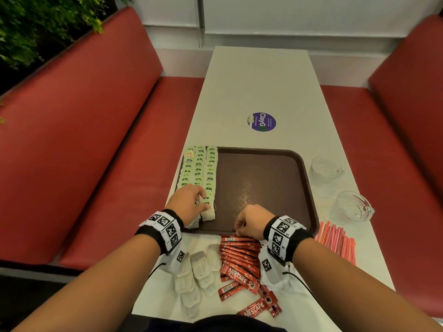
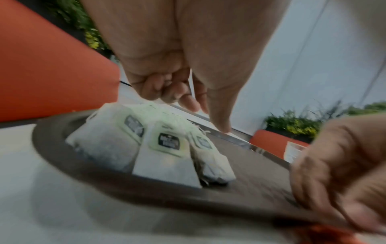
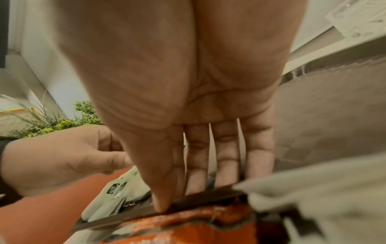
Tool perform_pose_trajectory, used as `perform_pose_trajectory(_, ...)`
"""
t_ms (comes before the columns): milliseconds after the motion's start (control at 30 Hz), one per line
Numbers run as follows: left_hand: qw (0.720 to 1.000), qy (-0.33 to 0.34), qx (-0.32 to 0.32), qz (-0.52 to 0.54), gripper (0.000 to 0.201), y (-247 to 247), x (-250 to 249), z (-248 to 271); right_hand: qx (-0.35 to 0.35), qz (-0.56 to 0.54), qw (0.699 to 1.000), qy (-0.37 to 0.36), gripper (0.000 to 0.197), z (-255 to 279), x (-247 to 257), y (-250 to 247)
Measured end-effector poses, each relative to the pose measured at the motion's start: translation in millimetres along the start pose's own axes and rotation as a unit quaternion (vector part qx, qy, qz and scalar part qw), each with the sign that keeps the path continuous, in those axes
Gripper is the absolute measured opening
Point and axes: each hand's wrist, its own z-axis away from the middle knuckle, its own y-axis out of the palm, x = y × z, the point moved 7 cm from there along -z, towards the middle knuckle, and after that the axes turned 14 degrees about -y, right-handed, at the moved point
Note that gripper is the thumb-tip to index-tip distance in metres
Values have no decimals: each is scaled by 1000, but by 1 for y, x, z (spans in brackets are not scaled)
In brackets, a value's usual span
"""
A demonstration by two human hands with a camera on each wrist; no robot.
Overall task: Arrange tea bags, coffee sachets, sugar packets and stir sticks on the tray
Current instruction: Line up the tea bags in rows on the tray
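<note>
A brown tray [image 1: 263,178] lies on the white table. Three rows of green-tagged tea bags [image 1: 199,166] fill its left side. My left hand [image 1: 191,202] hovers over the near end of those rows [image 2: 167,145] with its fingers curled and the thumb pointing down; I see nothing in it. My right hand [image 1: 249,224] reaches down at the tray's near rim [image 3: 125,216] with straight fingers. Its thumb tip touches the rim, just above the pile of red coffee sachets [image 1: 239,257]. Loose tea bags [image 1: 199,276] lie left of the sachets. Red stir sticks [image 1: 335,240] lie at the right.
Two clear glass cups [image 1: 326,170] [image 1: 352,207] stand right of the tray. A purple round sticker [image 1: 261,122] marks the table farther back. Red bench seats [image 1: 107,164] run along both sides of the narrow table.
</note>
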Motion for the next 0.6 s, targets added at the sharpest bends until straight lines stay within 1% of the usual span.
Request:
perform_pose_trajectory(67,995,37,40,-87,34,13,-6,5,-3,5,1000,-7,12,0,1,-1)
perform_pose_trajectory(100,989,51,48,-132,39,19,-7,6,-4,8,1000,-11,12,0,1,-2)
perform_pose_trajectory(167,980,60,39,-186,40,22,-7,5,-4,10,1000,-14,12,0,2,-2)
perform_pose_trajectory(300,978,69,14,-198,33,19,-7,-2,-3,5,1000,-12,12,1,2,-1)
perform_pose_trajectory(600,977,59,12,-203,32,15,-13,-12,-1,20,1000,-9,17,5,8,-3)
